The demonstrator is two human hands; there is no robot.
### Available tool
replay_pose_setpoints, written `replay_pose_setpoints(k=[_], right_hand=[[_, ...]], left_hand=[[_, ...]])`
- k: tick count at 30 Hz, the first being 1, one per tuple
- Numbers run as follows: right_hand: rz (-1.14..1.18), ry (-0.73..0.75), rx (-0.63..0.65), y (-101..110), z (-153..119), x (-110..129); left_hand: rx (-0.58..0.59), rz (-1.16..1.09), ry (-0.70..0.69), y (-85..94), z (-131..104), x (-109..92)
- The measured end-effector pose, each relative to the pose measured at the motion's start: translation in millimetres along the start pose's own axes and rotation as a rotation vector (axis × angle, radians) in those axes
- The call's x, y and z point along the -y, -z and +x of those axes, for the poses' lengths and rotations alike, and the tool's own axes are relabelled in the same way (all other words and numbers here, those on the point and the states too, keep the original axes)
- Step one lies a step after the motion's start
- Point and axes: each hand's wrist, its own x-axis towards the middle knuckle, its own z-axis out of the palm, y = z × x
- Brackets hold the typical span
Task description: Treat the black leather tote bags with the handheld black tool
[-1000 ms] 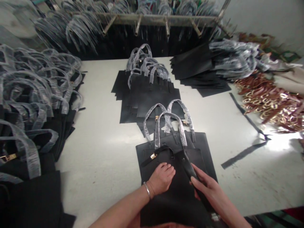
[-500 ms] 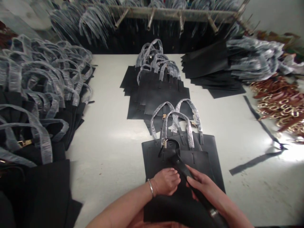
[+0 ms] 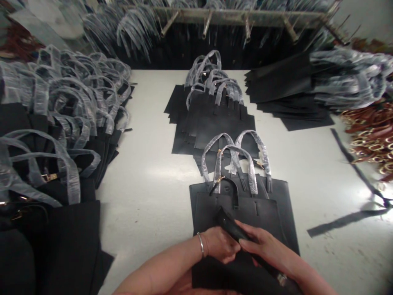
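A black handbag (image 3: 205, 213) with plastic-wrapped handles (image 3: 236, 149) lies flat on top of others in front of me. My right hand (image 3: 260, 241) is closed around a long black strap (image 3: 229, 223), which slants across the bag and has a metal fitting (image 3: 281, 279) near its lower end. Curled against the strap's left side is my left hand (image 3: 221, 244), a bracelet on its wrist; its fingertips are partly hidden. Above the strap's upper end, a thin black tab (image 3: 235, 190) with a gold buckle (image 3: 219, 179) loops over the bag's top edge.
Piles of black bags with wrapped handles lie at left (image 3: 70, 229), centre back (image 3: 224, 127) and right back (image 3: 279, 82) on the white table (image 3: 147, 196). Brown straps with gold hooks (image 3: 371, 143) are heaped at right, beside a dark strip (image 3: 344, 223). A bag-laden rack (image 3: 230, 14) stands behind.
My left hand has moved in against the strap. The strap's upper end has come down, away from the buckled tab. The view has turned slightly left.
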Motion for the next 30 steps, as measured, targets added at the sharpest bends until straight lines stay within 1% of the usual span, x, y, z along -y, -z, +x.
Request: replay_pose_setpoints(k=[2, 4, 9, 11, 12, 13, 14, 15, 17, 18, 19, 20, 21, 23, 26, 28, 30], right_hand=[[-0.011, -0.021, 0.005, -0.2, 1.5, 1.4], [-0.018, -0.009, -0.005, -5.4, 11.7, 5.8], [0.009, 0.197, -0.127, -33.6, 50.5, 24.1], [0.04, 0.242, -0.158, -41.4, 53.8, 29.8], [0.053, 0.26, -0.172, -42.9, 50.7, 31.3], [0.067, 0.278, -0.186, -42.8, 44.7, 31.7], [0.086, 0.287, -0.199, -41.1, 36.2, 31.0], [0.113, 0.283, -0.208, -38.2, 26.0, 29.2], [0.189, 0.246, -0.22, -30.2, 2.7, 23.1], [0.227, 0.225, -0.233, -25.9, -8.9, 19.1], [0.256, 0.207, -0.256, -21.6, -19.7, 14.7], [0.276, 0.196, -0.288, -17.5, -29.4, 9.8], [0.292, 0.191, -0.326, -13.6, -37.8, 4.5], [0.324, 0.164, -0.401, -6.5, -51.1, -7.6], [0.384, 0.087, -0.496, 2.9, -64.5, -28.4], [0.407, 0.049, -0.547, 8.6, -70.7, -42.1], [0.417, 0.015, -0.6, 13.8, -74.9, -53.7]], left_hand=[[0.001, 0.0, -0.001, -1.7, 0.8, 0.0], [0.012, -0.008, 0.004, -3.3, 2.2, 0.4], [0.063, -0.051, -0.054, -12.6, 3.0, 3.4], [0.039, -0.066, -0.051, -16.2, 1.3, 4.2], [0.006, -0.068, -0.03, -16.5, 0.4, 4.6], [-0.044, -0.06, 0.017, -15.2, -0.4, 5.0], [-0.112, -0.037, 0.097, -12.2, -0.9, 5.7], [-0.194, 0.001, 0.214, -7.2, -1.1, 6.9], [-0.362, 0.114, 0.527, 7.8, 0.0, 12.0], [-0.413, 0.17, 0.673, 17.1, 1.3, 16.1], [-0.429, 0.215, 0.784, 26.7, 3.0, 21.1], [-0.418, 0.246, 0.854, 36.0, 5.1, 26.8], [-0.391, 0.267, 0.889, 44.4, 7.3, 33.0], [-0.326, 0.297, 0.904, 56.4, 11.1, 44.8], [-0.223, 0.282, 0.853, 63.0, 11.7, 57.4], [-0.139, 0.194, 0.798, 65.6, 7.4, 61.7], [-0.112, 0.091, 0.771, 73.3, -0.5, 63.8]])
